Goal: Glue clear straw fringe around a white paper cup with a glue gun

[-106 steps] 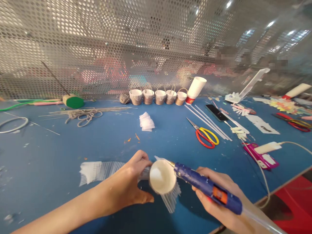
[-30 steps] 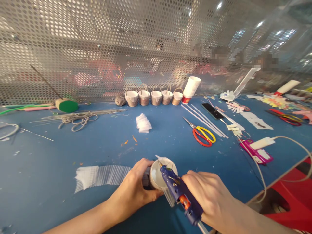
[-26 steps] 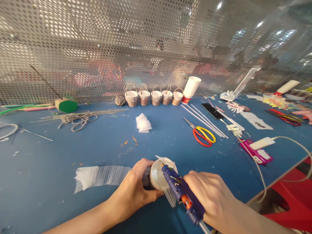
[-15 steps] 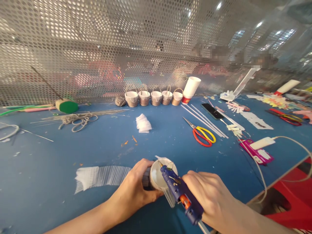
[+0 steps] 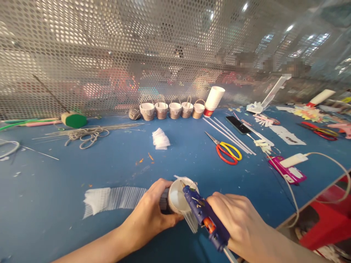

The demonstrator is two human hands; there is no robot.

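Note:
My left hand is closed round the side of a paper cup, which stands with its open mouth towards me. In my right hand is a blue hot glue gun, its nozzle tip over the cup's mouth. A glue stick pokes out of the gun's rear end. Pleated whitish sheer material lies left of the cup, passing behind my left hand. More thin pale strips hang out at the cup's near right side. My right fingers are partly hidden behind the gun.
Several small cup baskets and a stack of paper cups line the perforated metal wall. Scissors, white strips and a phone lie right of centre. A pleated white piece sits mid-table, with twine to the left.
The glue gun's nozzle has shifted slightly to the right over the cup's mouth. My left hand and the cup stay almost where they were; the whole view has shifted a little.

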